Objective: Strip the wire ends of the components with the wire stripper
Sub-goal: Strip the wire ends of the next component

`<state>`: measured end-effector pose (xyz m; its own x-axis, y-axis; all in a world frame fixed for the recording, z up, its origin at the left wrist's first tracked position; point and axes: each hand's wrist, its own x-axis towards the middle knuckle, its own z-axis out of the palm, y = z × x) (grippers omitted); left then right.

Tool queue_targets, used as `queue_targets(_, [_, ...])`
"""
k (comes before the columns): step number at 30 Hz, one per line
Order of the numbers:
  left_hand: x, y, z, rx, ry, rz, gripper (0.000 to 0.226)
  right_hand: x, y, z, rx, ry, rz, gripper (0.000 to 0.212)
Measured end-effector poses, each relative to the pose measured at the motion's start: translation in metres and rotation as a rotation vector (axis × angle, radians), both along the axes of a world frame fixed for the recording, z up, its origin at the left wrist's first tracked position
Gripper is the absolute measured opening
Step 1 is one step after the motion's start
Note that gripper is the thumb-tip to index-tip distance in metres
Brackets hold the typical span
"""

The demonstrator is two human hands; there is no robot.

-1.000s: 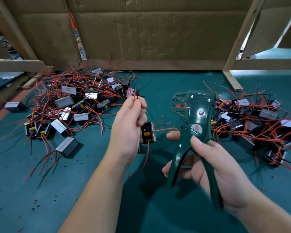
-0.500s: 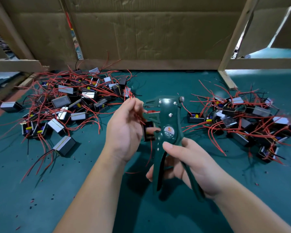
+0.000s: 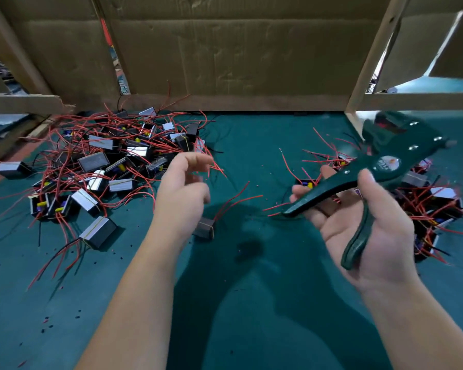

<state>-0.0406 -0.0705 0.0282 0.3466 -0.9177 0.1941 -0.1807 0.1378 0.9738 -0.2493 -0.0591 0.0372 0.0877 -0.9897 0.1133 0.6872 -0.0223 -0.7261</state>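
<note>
One stripper (image 3: pixel 386 166), one loose component (image 3: pixel 204 228), two heaps: left pile (image 3: pixel 104 158), right pile (image 3: pixel 433 204).
Right hand (image 3: pixel 334 228), palm up, grips the stripper by the right pile; left hand (image 3: pixel 181 193) hovers over the component on the table (image 3: pixel 251 276), its fingers (image 3: pixel 187 158) loosely curled, empty.

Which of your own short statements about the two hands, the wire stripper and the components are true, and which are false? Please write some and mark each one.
1. The right hand holds the wire stripper. True.
2. The left hand grips a component. False: it holds nothing; a single component shows just below it, out of its fingers.
3. Components with red wires lie in a left pile and a right pile on the green mat. True.
4. The stripper's handles are squeezed together. False: they stand spread apart.
</note>
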Motion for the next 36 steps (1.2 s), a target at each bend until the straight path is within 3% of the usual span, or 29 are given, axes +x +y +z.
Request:
queue_targets(3, [0.005,0.001,-0.007,0.267,-0.547,0.017,0.047,-0.004,0.000,-0.002,0.026,0.041,-0.018,0.060])
queue_targets(5, [0.009,0.002,-0.011,0.482,-0.733,-0.101,0.062,-0.004,0.000,-0.004,0.006,0.058,-0.010,0.054])
queue_targets(7, [0.010,0.004,-0.016,0.565,-0.815,-0.178,0.060,-0.004,0.000,-0.004,-0.016,0.076,0.025,0.044])
queue_targets(11, [0.014,0.002,-0.020,0.432,-0.647,-0.217,0.031,-0.004,0.001,-0.007,0.007,0.085,0.075,0.032])
queue_targets(15, [0.010,0.003,-0.011,0.194,-0.725,-0.113,0.018,-0.001,0.002,-0.007,0.012,0.084,0.104,0.042])
queue_targets(20, [-0.008,0.013,0.004,-0.213,-0.280,-0.382,0.030,0.001,0.002,-0.007,0.073,0.043,0.177,0.059])
queue_targets(22, [-0.016,0.014,0.002,-0.228,-0.187,-0.373,0.021,0.004,0.004,-0.008,0.124,0.037,0.214,0.065])
queue_targets(27, [-0.030,0.007,-0.009,-0.188,-0.183,-0.205,0.018,0.012,0.009,-0.008,0.191,0.053,0.329,0.047])
queue_targets(32, [-0.029,0.005,-0.011,-0.123,0.074,-0.208,0.038,0.015,0.012,-0.010,0.159,0.050,0.423,0.069])
queue_targets(36, [-0.030,0.007,0.000,-0.111,0.230,-0.235,0.019,0.016,0.011,-0.011,0.142,0.050,0.454,0.081])
